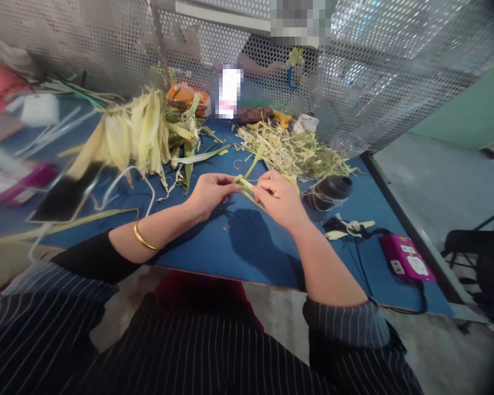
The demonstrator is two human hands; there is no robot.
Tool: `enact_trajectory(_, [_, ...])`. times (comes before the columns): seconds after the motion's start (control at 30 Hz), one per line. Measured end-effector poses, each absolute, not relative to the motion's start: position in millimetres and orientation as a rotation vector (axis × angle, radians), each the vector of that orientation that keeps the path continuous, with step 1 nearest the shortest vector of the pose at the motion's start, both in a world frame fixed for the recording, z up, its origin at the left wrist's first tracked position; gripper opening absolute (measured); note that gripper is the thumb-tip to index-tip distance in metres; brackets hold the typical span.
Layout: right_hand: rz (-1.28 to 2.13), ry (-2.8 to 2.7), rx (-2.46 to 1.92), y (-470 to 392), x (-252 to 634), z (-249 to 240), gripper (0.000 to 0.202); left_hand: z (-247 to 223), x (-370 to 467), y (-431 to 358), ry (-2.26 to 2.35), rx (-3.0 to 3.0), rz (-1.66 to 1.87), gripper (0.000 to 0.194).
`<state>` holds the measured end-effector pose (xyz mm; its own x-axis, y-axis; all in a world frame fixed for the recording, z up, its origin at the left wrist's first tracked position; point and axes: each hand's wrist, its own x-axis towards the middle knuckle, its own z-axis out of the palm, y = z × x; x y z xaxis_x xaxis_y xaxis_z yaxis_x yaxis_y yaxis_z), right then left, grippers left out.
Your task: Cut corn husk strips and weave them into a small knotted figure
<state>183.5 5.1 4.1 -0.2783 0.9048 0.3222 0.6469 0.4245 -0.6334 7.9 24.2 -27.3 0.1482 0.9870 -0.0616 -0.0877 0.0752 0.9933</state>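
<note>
Between my hands, over the front half of the blue table, is a pale green corn husk strip (247, 184). My left hand (211, 193) pinches its left end between thumb and fingertips. The fingers of my right hand (280, 196) are closed on the strip's other end, a short way to the right. One narrow piece of the strip sticks up behind the hands, and another hangs below them. A yellow ring-shaped edge (291, 183) shows just behind my right hand; what it belongs to is hidden.
Whole corn husks (135, 134) are heaped at the back left, and shredded husk (296, 151) at the back right. A black thread cone (329, 192) stands right of my hands. Farther right lies a purple power strip (407, 257) with its cord. Perforated metal panel (214, 44) closes off the back.
</note>
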Motion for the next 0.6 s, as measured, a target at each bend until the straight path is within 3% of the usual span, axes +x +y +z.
enact_trajectory(0.17, [0.407, -2.026, -1.324, 6, 179, -4, 0.031, -29, 12, 19, 1.066, 1.209, 1.074, 0.018])
enact_trajectory(0.3, [0.281, -1.950, -1.387, 4, 173, -12, 0.016, -29, 14, 14, 1.101, 1.345, 1.060, 0.018])
enact_trajectory(0.6, [0.439, -1.943, -1.491, 6, 174, -5, 0.020, -26, 12, 10, 1.095, 1.794, 0.879, 0.017])
